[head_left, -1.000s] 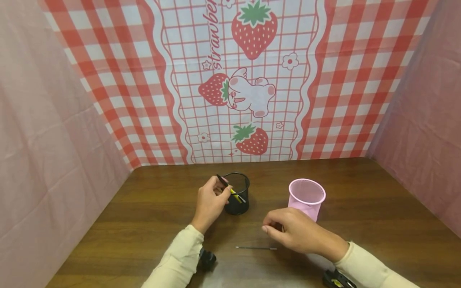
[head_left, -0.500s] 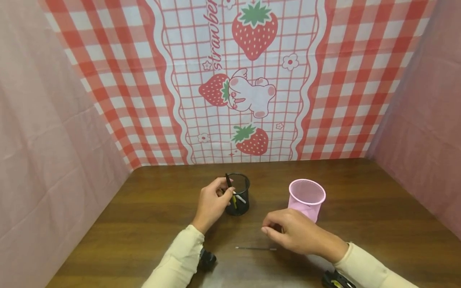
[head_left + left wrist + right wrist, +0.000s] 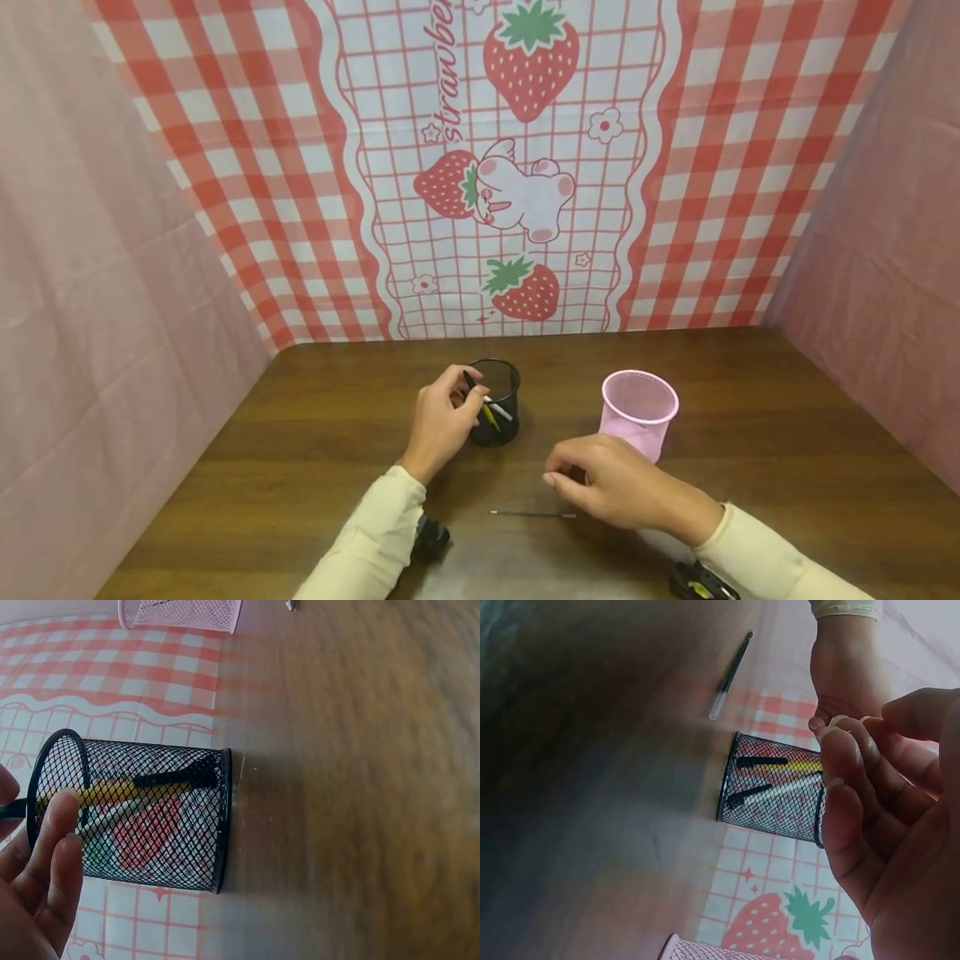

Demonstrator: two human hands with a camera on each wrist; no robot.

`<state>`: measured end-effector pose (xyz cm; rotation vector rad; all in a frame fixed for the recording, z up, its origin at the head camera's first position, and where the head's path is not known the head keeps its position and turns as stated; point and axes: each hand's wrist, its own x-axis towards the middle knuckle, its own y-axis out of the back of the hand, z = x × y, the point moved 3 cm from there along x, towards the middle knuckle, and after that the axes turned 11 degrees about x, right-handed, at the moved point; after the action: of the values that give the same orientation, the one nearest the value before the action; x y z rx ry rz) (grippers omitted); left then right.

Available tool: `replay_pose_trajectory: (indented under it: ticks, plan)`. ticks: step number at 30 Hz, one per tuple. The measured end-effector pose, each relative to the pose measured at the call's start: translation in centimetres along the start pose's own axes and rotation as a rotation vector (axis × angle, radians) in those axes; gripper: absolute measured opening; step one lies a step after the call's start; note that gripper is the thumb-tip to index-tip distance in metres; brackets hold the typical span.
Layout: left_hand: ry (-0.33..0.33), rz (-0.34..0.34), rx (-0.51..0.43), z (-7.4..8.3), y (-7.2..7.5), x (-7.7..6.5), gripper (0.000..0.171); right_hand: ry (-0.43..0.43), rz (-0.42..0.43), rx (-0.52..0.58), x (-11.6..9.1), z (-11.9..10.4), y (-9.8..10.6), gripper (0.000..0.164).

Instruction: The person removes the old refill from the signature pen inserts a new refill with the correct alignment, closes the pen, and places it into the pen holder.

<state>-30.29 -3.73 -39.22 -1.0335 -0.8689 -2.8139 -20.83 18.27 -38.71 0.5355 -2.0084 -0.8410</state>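
My left hand is at the near left rim of a black mesh pen cup, pinching the dark upper end of a pen. In the left wrist view that pen's black end sticks out past the cup's rim, and its lower part appears to lie inside. A yellow pen body and a white one, both with black ends, show through the mesh; which belongs to the held pen, I cannot tell. My right hand hovers loosely curled before the pink mesh cup, holding nothing.
A thin dark stick with a pale end, like a pen refill, lies on the brown table between the forearms. A red checked strawberry cloth hangs behind, with pink cloth at the sides.
The pen in my left hand has swung more upright over the cup, then sunk lower, so less of its dark end shows above the fingers. My right hand has stayed nearly still.
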Motion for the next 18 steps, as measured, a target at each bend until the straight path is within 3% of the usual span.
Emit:
replay_pose_trajectory:
  ticks: [18]
  plan:
    - [0.023, 0.102, -0.131, -0.05, 0.35, 0.29, 0.012, -0.017, 0.033, -0.030, -0.07, 0.07, 0.85, 0.013]
